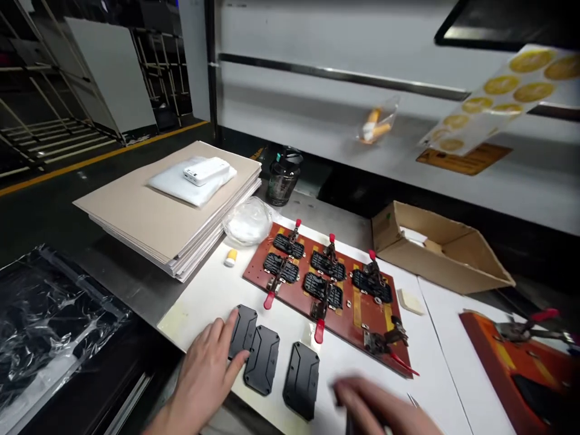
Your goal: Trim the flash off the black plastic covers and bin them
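1. Black plates (pixel 301 380) stand between the left grip (pixel 206 368) and right grip (pixel 378 405).
2. A red clamp board (pixel 347 323) blocks the way ahead of both.
3. Bare white table (pixel 357 364) leaves free room just ahead of the right grip.

Matt black plastic casings (pixel 261 360)

Two hands (pixel 206 368) are working, three black plates (pixel 301 380) are lying loose, and five more are sitting clamped on a jig (pixel 344 326).
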A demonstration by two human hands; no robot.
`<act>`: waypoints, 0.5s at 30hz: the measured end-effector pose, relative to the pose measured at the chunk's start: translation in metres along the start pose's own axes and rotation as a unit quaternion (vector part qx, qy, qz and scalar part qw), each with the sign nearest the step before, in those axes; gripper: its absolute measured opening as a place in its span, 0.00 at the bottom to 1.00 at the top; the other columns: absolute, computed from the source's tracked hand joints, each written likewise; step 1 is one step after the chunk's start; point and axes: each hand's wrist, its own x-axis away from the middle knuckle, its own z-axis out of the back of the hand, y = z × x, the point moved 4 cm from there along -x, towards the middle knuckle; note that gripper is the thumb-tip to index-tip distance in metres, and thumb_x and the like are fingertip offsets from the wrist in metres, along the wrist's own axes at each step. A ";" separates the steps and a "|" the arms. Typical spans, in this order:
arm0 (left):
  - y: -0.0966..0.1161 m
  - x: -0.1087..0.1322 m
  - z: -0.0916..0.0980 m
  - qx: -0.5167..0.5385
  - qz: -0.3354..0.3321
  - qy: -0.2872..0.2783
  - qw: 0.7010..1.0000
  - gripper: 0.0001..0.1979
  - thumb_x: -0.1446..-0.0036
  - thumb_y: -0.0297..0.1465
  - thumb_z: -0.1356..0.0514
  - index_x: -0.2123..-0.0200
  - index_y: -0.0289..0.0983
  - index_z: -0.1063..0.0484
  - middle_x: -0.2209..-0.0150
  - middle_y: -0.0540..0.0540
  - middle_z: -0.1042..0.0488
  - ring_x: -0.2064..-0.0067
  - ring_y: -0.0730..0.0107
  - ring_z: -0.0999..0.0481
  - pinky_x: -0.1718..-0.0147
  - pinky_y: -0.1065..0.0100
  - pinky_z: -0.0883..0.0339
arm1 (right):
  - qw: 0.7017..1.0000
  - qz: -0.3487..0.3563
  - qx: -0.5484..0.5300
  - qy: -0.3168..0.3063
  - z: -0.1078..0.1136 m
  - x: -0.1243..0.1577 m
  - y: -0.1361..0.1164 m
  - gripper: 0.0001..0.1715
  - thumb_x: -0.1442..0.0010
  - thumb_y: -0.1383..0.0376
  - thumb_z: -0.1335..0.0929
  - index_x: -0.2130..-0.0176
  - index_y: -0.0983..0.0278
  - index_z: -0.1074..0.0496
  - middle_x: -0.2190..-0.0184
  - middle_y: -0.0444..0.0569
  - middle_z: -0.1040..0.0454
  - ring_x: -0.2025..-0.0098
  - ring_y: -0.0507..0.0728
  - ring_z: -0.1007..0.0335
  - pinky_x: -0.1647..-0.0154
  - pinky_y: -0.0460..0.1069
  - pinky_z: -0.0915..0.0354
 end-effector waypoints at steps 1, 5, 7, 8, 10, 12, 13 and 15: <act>-0.001 -0.001 -0.001 -0.004 -0.009 0.007 1.000 0.31 0.33 0.42 0.49 0.30 0.42 0.49 0.54 0.40 0.27 0.54 0.55 0.25 0.57 0.59 0.29 | 0.999 0.040 0.023 0.016 0.007 -0.023 -0.032 0.23 0.34 0.45 0.42 0.53 0.51 0.25 0.63 0.50 0.21 0.62 0.61 0.23 0.61 0.54 0.30; -0.009 -0.002 -0.004 -0.005 -0.039 0.070 0.997 0.35 0.34 0.43 0.46 0.29 0.40 0.53 0.53 0.40 0.24 0.55 0.55 0.23 0.57 0.59 0.28 | 0.937 0.155 0.274 0.154 0.015 -0.149 -0.147 0.24 0.30 0.67 0.46 0.41 0.59 0.33 0.51 0.53 0.25 0.54 0.60 0.25 0.57 0.50 0.33; -0.015 -0.001 -0.008 0.006 -0.056 0.099 0.994 0.37 0.35 0.43 0.45 0.29 0.38 0.53 0.53 0.38 0.23 0.56 0.55 0.22 0.58 0.60 0.27 | 0.904 0.130 0.375 0.159 0.006 -0.207 -0.176 0.26 0.32 0.71 0.45 0.40 0.61 0.35 0.44 0.57 0.31 0.57 0.58 0.24 0.63 0.49 0.34; -0.019 0.000 -0.012 0.013 -0.063 0.111 0.992 0.36 0.35 0.42 0.44 0.29 0.37 0.53 0.53 0.38 0.22 0.57 0.56 0.21 0.59 0.61 0.27 | 0.895 0.118 0.399 0.160 0.003 -0.229 -0.184 0.25 0.33 0.72 0.45 0.41 0.62 0.34 0.41 0.60 0.34 0.59 0.58 0.24 0.65 0.49 0.35; -0.025 0.001 -0.020 0.030 -0.078 0.133 0.988 0.34 0.35 0.40 0.44 0.30 0.37 0.50 0.56 0.38 0.21 0.60 0.57 0.20 0.61 0.62 0.26 | 0.891 0.100 0.411 0.166 -0.002 -0.258 -0.191 0.24 0.32 0.72 0.45 0.44 0.66 0.31 0.39 0.63 0.38 0.61 0.58 0.23 0.66 0.49 0.35; -0.029 0.001 -0.026 0.057 -0.077 0.154 0.983 0.31 0.35 0.39 0.44 0.32 0.38 0.46 0.59 0.39 0.20 0.62 0.57 0.20 0.63 0.62 0.25 | 0.888 0.086 0.417 0.173 -0.003 -0.270 -0.193 0.23 0.33 0.72 0.46 0.48 0.69 0.29 0.41 0.65 0.36 0.61 0.59 0.23 0.67 0.49 0.36; -0.031 0.001 -0.027 0.082 -0.066 0.161 0.981 0.30 0.35 0.38 0.45 0.33 0.38 0.45 0.61 0.40 0.21 0.62 0.57 0.20 0.63 0.62 0.25 | 0.888 0.080 0.417 0.176 -0.002 -0.270 -0.193 0.23 0.33 0.73 0.45 0.50 0.70 0.28 0.43 0.65 0.34 0.61 0.59 0.23 0.67 0.49 0.36; -0.034 -0.001 -0.023 0.161 -0.025 0.158 0.974 0.27 0.34 0.38 0.47 0.34 0.39 0.43 0.65 0.42 0.22 0.65 0.59 0.21 0.65 0.62 0.25 | 0.889 0.074 0.413 0.184 0.003 -0.260 -0.192 0.22 0.33 0.73 0.45 0.53 0.70 0.26 0.48 0.62 0.29 0.60 0.59 0.24 0.67 0.49 0.37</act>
